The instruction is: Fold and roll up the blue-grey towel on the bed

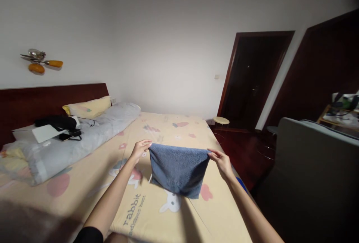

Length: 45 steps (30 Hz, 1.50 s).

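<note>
Cloth (179, 170), blue, with a napped surface. We see it spread out, hanging above the bed (224, 215) from its two pinched upper corners. The upper edge runs nearly straight; the lower slants down to the right. We note soft folds and a small pale strip at the lower left.
</note>
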Available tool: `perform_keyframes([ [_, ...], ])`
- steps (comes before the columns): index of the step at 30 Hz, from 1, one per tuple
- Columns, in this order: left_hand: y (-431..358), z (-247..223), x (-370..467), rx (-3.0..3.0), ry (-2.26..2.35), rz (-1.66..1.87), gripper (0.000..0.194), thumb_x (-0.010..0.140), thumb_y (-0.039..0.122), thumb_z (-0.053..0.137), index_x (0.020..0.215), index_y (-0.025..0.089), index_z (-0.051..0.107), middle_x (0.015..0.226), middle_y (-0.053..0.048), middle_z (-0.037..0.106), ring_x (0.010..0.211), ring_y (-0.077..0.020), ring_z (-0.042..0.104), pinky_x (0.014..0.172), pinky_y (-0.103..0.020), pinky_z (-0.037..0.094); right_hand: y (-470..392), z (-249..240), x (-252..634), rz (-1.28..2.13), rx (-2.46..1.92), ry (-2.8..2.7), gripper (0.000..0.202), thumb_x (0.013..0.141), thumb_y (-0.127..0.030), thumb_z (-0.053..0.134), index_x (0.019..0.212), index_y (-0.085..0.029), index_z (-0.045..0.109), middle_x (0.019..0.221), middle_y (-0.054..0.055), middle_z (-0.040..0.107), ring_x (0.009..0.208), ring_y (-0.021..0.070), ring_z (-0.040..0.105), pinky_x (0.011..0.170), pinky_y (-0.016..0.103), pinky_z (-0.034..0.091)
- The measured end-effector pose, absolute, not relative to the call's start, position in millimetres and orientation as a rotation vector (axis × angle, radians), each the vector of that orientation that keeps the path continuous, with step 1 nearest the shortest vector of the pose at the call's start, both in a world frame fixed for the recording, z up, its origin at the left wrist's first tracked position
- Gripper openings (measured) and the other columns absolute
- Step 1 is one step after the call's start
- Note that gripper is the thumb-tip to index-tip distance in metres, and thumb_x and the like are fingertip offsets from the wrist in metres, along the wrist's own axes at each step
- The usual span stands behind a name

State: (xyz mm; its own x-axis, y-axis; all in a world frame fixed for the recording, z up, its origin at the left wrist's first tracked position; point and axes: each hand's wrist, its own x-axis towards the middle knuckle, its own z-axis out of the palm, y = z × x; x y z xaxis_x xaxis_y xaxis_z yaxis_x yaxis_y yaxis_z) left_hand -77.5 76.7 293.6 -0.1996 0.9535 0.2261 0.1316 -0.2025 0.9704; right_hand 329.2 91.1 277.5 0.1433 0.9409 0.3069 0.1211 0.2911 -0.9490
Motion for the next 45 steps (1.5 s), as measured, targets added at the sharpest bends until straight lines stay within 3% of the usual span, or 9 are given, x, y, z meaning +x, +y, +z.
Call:
perform_keyframes([
  [5,75,289,-86,1.354,1.328,1.427,0.046,0.052,0.049,0.079,0.084,0.017,0.072,0.075,-0.004,0.073,0.067,-0.0144,0.06,0.059,-0.025,0.04,97,280,326,0.747,-1.156,-1.362,0.056,0.057,-0.061,0.073,0.09,-0.016,0.074,0.092,0.012,0.077,0.085,0.0262,0.069,0.084,0.044,0.055],
  [15,80,287,-94,1.467,1.372,1.396,0.039,0.046,0.047,0.08,0.071,0.019,0.069,0.065,-0.002,0.073,0.07,-0.0215,0.066,0.065,-0.031,0.047,93,285,325,0.612,-1.212,-1.512,0.052,0.059,-0.07,0.065,0.075,-0.021,0.073,0.079,0.009,0.077,0.078,0.0255,0.07,0.074,0.037,0.056],
  [18,82,289,-96,1.547,1.385,1.382,0.033,0.051,0.048,0.078,0.068,0.02,0.07,0.066,-0.003,0.074,0.072,-0.0233,0.067,0.068,-0.032,0.049,92,290,327,0.568,-1.234,-1.573,0.051,0.062,-0.071,0.062,0.07,-0.022,0.071,0.073,0.008,0.075,0.072,0.0249,0.069,0.07,0.036,0.054],
  [25,79,299,-103,1.78,1.387,1.337,0.023,0.068,0.045,0.069,0.066,0.022,0.07,0.061,0.001,0.069,0.063,-0.0182,0.062,0.065,-0.028,0.046,96,297,336,0.511,-1.276,-1.713,0.052,0.071,-0.073,0.051,0.071,-0.023,0.067,0.069,0.007,0.073,0.07,0.0249,0.068,0.068,0.035,0.05],
  [35,80,310,-105,1.985,1.436,1.196,0.034,0.078,0.048,0.058,0.057,0.022,0.063,0.052,0.003,0.062,0.051,-0.0132,0.056,0.057,-0.025,0.042,101,300,338,0.491,-1.295,-1.777,0.051,0.074,-0.071,0.049,0.072,-0.022,0.066,0.066,0.006,0.073,0.067,0.0222,0.067,0.066,0.032,0.048],
  [41,98,315,-101,1.979,1.452,1.161,0.034,0.076,0.051,0.059,0.061,0.02,0.061,0.052,0.005,0.06,0.056,-0.0118,0.056,0.059,-0.023,0.042,117,306,332,0.588,-1.32,-1.709,0.045,0.07,-0.066,0.059,0.067,-0.021,0.063,0.044,-0.001,0.061,0.046,0.0155,0.06,0.054,0.027,0.047],
  [45,122,312,-100,1.915,1.466,1.114,0.035,0.078,0.053,0.059,0.067,0.02,0.061,0.046,0.009,0.052,0.047,-0.0091,0.05,0.05,-0.022,0.038,138,299,326,0.729,-1.339,-1.566,0.047,0.073,-0.065,0.058,0.07,-0.018,0.06,0.049,0.003,0.065,0.039,0.0143,0.058,0.044,0.026,0.048],
])
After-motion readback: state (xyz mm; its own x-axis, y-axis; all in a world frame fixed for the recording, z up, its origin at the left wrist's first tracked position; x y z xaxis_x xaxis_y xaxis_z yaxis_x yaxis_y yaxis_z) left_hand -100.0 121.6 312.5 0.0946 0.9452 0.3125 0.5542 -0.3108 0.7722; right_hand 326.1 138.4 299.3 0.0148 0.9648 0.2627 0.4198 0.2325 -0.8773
